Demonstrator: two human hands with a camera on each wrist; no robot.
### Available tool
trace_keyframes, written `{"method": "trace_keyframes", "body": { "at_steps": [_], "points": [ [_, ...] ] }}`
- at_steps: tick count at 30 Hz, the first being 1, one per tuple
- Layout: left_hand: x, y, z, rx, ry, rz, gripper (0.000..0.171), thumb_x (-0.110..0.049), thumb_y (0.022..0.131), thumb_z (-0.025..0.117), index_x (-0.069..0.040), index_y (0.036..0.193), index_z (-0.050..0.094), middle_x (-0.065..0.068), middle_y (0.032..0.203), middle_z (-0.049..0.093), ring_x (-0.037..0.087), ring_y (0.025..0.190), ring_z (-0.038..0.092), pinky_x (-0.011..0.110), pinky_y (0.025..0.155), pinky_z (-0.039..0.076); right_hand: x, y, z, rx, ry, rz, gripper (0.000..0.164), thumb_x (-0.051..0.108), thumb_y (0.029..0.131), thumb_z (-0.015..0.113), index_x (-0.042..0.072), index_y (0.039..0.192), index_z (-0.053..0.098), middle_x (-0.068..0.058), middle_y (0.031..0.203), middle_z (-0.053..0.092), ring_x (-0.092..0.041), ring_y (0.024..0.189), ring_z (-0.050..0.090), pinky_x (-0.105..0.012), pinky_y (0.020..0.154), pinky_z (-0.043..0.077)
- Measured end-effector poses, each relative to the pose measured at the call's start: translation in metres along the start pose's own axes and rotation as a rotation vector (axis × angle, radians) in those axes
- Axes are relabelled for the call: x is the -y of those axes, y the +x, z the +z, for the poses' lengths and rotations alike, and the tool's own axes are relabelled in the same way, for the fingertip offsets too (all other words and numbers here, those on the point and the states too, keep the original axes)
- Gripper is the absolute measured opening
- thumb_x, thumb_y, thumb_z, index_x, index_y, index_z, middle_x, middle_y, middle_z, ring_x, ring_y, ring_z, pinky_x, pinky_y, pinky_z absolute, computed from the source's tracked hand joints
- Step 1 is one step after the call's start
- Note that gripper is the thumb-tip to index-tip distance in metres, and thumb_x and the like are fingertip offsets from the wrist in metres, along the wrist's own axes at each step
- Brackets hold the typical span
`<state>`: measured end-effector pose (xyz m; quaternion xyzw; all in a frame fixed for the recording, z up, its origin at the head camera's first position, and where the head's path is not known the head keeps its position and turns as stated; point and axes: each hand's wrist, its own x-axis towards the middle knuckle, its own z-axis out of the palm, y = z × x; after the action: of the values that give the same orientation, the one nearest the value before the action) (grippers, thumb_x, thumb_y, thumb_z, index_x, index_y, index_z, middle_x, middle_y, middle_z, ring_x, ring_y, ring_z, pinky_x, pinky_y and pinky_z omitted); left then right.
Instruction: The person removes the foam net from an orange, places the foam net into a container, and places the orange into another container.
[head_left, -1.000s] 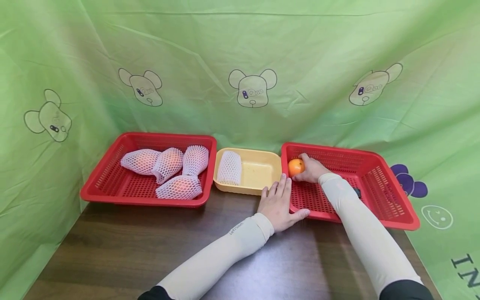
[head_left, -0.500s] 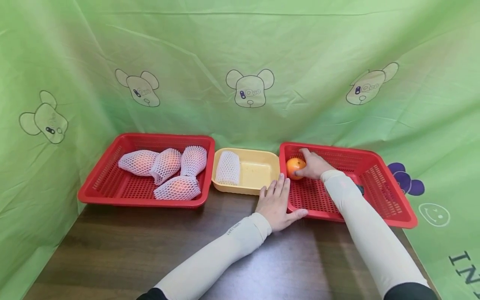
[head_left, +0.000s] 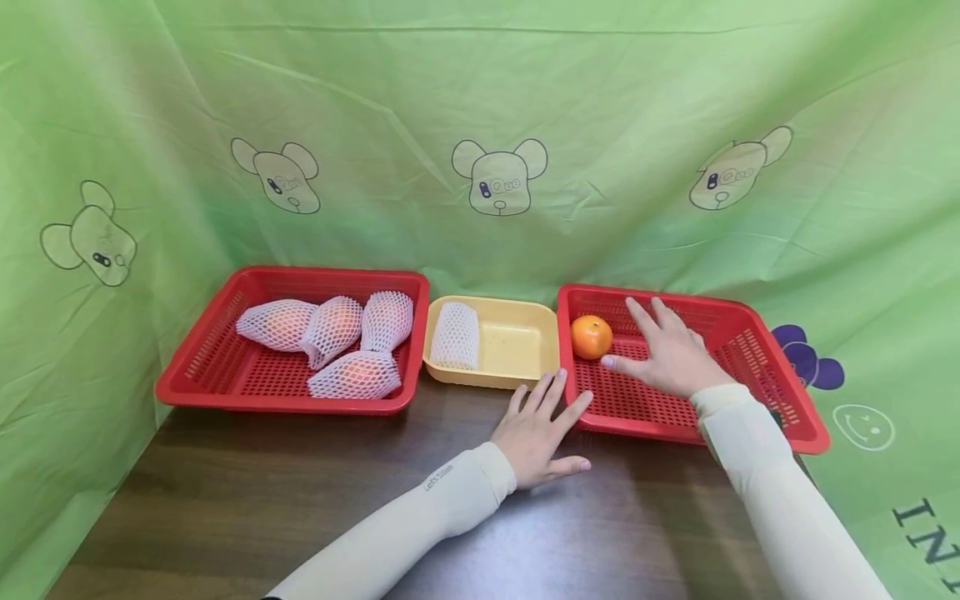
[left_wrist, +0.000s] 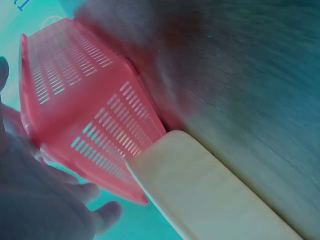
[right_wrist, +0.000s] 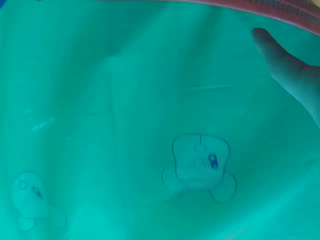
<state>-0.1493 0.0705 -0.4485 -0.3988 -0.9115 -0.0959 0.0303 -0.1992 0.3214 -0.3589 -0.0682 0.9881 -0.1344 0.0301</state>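
Note:
An orange fruit [head_left: 592, 337], like a mandarin, sits uncovered at the left end of the right red basket [head_left: 757, 312]. My right hand [head_left: 671, 357] hovers over that basket, fingers spread and holding nothing, its thumb a little right of the fruit. Near the basket's front left corner is my left hand [head_left: 534, 437], fingers spread and grasping nothing; whether its fingertips touch the rim I cannot tell. In the left wrist view, the left hand [left_wrist: 45, 195] appears beside the red basket [left_wrist: 100, 105]. Only part of the right hand [right_wrist: 295, 75] shows in the right wrist view.
A yellow tray [head_left: 517, 343] between the baskets holds a white foam net sleeve [head_left: 456, 336]. Several net-wrapped fruits [head_left: 333, 329] lie in the left red basket [head_left: 195, 396]. A small dark object [head_left: 777, 418] is mostly hidden by the right sleeve. Green cloth [head_left: 390, 183] hangs behind the brown table [head_left: 300, 483].
My right hand has let go of the orange fruit and moved right, fingers spreading. My left hand has shifted slightly left and toward me from the basket corner.

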Motion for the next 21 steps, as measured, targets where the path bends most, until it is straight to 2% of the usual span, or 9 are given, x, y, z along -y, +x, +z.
{"method": "trace_keyframes", "body": {
  "at_steps": [4, 9, 14, 21],
  "points": [
    [0.007, -0.016, 0.002, -0.019, 0.011, 0.051, 0.090, -0.068, 0.093, 0.055, -0.028, 0.163, 0.016, 0.015, 0.168, 0.007, 0.032, 0.153, 0.007, 0.055, 0.117, 0.020, 0.007, -0.025, 0.010, -0.031, -0.008, -0.028, 0.115, 0.074, 0.082, 0.065, 0.011, 0.163, 0.013, -0.034, 0.161, 0.009, -0.056, 0.144, 0.014, -0.078, 0.105, 0.014],
    [0.020, -0.038, 0.004, -0.055, 0.031, 0.078, 0.091, -0.067, 0.092, 0.058, -0.027, 0.163, 0.019, 0.016, 0.167, 0.010, 0.031, 0.153, 0.010, 0.054, 0.118, 0.018, 0.017, -0.052, 0.028, -0.075, -0.004, -0.079, 0.114, 0.072, 0.081, 0.068, 0.010, 0.162, 0.017, -0.033, 0.160, 0.013, -0.054, 0.143, 0.018, -0.076, 0.105, 0.017],
    [0.040, -0.062, -0.006, -0.057, 0.024, 0.054, 0.092, -0.067, 0.091, 0.060, -0.024, 0.162, 0.023, 0.017, 0.167, 0.012, 0.032, 0.153, 0.011, 0.056, 0.118, 0.017, 0.032, -0.068, 0.048, -0.101, 0.001, -0.131, 0.115, 0.074, 0.079, 0.069, 0.014, 0.163, 0.018, -0.030, 0.161, 0.014, -0.050, 0.145, 0.017, -0.074, 0.106, 0.017],
    [0.076, -0.095, -0.021, -0.089, 0.023, -0.006, 0.093, -0.064, 0.089, 0.065, -0.021, 0.161, 0.027, 0.020, 0.165, 0.015, 0.036, 0.152, 0.013, 0.059, 0.117, 0.015, 0.058, -0.073, 0.067, -0.098, 0.014, -0.212, 0.113, 0.074, 0.077, 0.071, 0.013, 0.161, 0.025, -0.027, 0.163, 0.015, -0.049, 0.146, 0.019, -0.071, 0.110, 0.015]
  ]
}}
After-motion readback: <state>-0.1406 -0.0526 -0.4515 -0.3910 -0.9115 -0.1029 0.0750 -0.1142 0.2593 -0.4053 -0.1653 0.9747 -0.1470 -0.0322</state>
